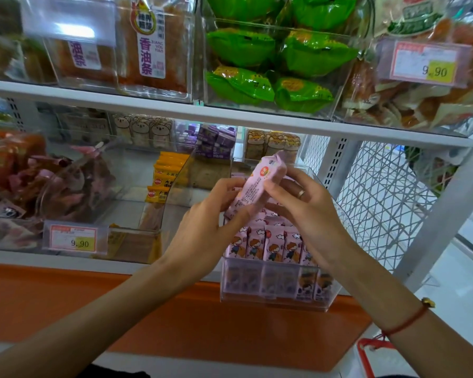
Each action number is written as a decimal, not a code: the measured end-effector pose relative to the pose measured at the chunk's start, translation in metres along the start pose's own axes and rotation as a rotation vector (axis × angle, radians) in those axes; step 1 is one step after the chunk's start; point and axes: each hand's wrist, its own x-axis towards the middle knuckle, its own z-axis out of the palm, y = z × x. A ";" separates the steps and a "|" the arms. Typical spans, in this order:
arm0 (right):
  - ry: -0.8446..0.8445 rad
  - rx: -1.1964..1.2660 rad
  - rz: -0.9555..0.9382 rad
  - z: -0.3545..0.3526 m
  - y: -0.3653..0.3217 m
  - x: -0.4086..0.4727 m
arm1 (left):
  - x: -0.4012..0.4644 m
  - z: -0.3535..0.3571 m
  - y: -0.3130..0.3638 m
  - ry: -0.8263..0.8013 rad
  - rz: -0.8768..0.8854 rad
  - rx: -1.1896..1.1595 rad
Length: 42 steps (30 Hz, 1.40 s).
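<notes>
both hands, left hand and right hand, pinch a pink snack pack over the clear bin of same packs; yellow packs left.

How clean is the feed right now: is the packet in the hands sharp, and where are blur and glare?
Head view, centre: the pink packet between the left hand and right hand is fairly sharp, small print unreadable. Head view, top left: the label holder is smeared, with white glare. Head view, edges: the shelf rail bends with the wide lens.
</notes>
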 end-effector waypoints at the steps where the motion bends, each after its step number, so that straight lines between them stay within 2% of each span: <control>1: 0.034 -0.016 -0.030 0.000 0.000 0.000 | 0.000 0.000 0.000 -0.001 0.015 0.018; 4: 0.099 -0.028 -0.112 0.001 -0.003 -0.001 | 0.002 -0.002 0.002 0.035 0.060 0.088; 7: 0.104 -0.061 -0.126 0.000 -0.004 -0.002 | 0.004 -0.004 0.003 0.002 0.025 -0.043; 9: 0.081 -0.068 -0.058 -0.002 -0.004 -0.001 | 0.006 -0.004 0.005 -0.037 -0.017 -0.109; 15: 0.037 0.017 0.142 -0.008 -0.005 0.002 | 0.009 -0.005 0.013 -0.187 -0.397 -0.532; 19: 0.012 0.074 0.198 -0.008 -0.003 0.002 | 0.011 -0.003 0.014 -0.249 -0.503 -0.629; 22: 0.008 0.080 0.188 -0.007 -0.003 0.003 | 0.010 -0.002 0.015 -0.258 -0.468 -0.605; 24: 0.001 0.058 0.142 -0.007 -0.003 0.003 | 0.010 -0.002 0.017 -0.236 -0.385 -0.560; 28: -0.010 -0.002 -0.032 -0.007 -0.002 0.003 | 0.013 -0.009 0.012 -0.096 -0.084 -0.230; 30: -0.088 -0.010 -0.130 -0.005 -0.002 0.001 | 0.015 -0.013 0.006 -0.044 0.004 -0.119; 34: -0.230 -0.084 -0.278 0.001 0.000 -0.004 | 0.016 -0.015 -0.002 0.002 0.021 -0.095; 39: -0.212 -0.168 -0.327 0.003 0.001 -0.004 | 0.015 -0.015 -0.001 -0.001 0.046 -0.147; 42: -0.202 -0.270 -0.315 0.003 0.004 -0.004 | 0.015 -0.015 0.002 0.049 -0.028 -0.263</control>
